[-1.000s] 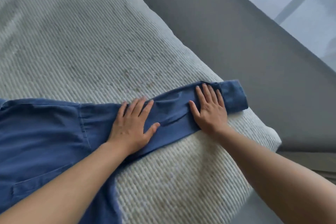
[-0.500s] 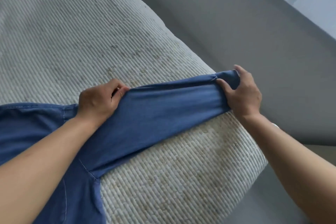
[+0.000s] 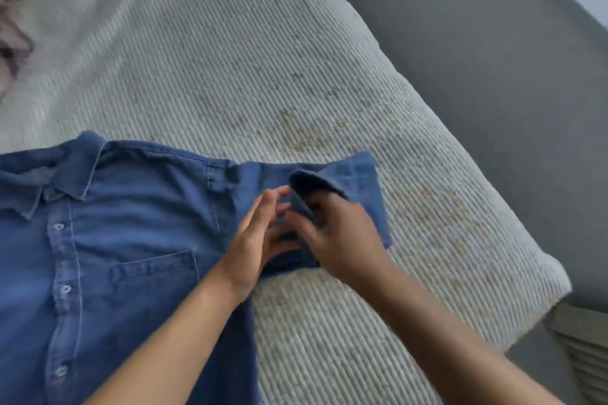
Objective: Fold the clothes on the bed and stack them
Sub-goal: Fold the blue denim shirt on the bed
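A blue denim shirt (image 3: 131, 240) lies front up on the bed, with its collar at the left, a button placket and a chest pocket showing. Its sleeve (image 3: 358, 181) is doubled back on itself toward the shoulder. My right hand (image 3: 339, 237) grips the sleeve's cuff end, which curls over its fingers. My left hand (image 3: 260, 237) lies with straight fingers on the sleeve, close beside the right hand. The shirt's lower part runs out of the frame at the bottom left.
The bed (image 3: 230, 59) has a ribbed off-white cover with faint yellowish marks; its corner is at the right. A grey bed frame or floor (image 3: 477, 59) runs along the right edge. A blurred patterned cloth (image 3: 10, 36) sits at the far left.
The sleeve was stretched out flat, then lifted by both hands, and is now folded back toward the shoulder. My right hand has come left with the cuff; my view has shifted left, showing the collar.
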